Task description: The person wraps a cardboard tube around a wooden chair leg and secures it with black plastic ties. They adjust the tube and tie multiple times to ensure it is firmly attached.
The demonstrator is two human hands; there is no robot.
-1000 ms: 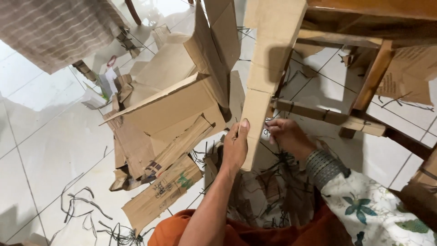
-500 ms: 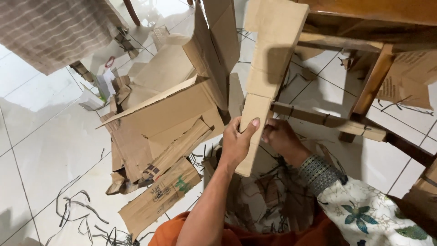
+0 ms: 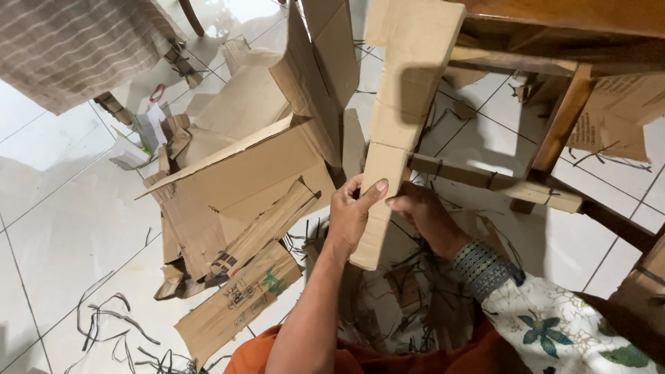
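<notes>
My left hand (image 3: 352, 213) grips the narrow lower part of a long brown cardboard strip (image 3: 402, 104) that stands nearly upright in front of me. My right hand (image 3: 422, 213), in a floral sleeve with a patterned cuff, holds the same strip from its right side, just beside the left hand. The strip widens toward its top near a wooden table's edge (image 3: 575, 14). Its bottom end hangs over a heap of cardboard scraps and dark thin strips (image 3: 402, 305) between my knees.
A pile of flattened and torn cardboard boxes (image 3: 249, 187) lies on the white tiled floor (image 3: 62, 228) to the left. Wooden table legs and crossbars (image 3: 554, 131) stand to the right. A striped cloth (image 3: 76, 41) hangs at the upper left. Thin dark cuttings (image 3: 111, 325) litter the floor.
The cardboard strip has been lifted and swung slightly. Both hands have shifted their hold on its lower part, the left thumb now across its front.
</notes>
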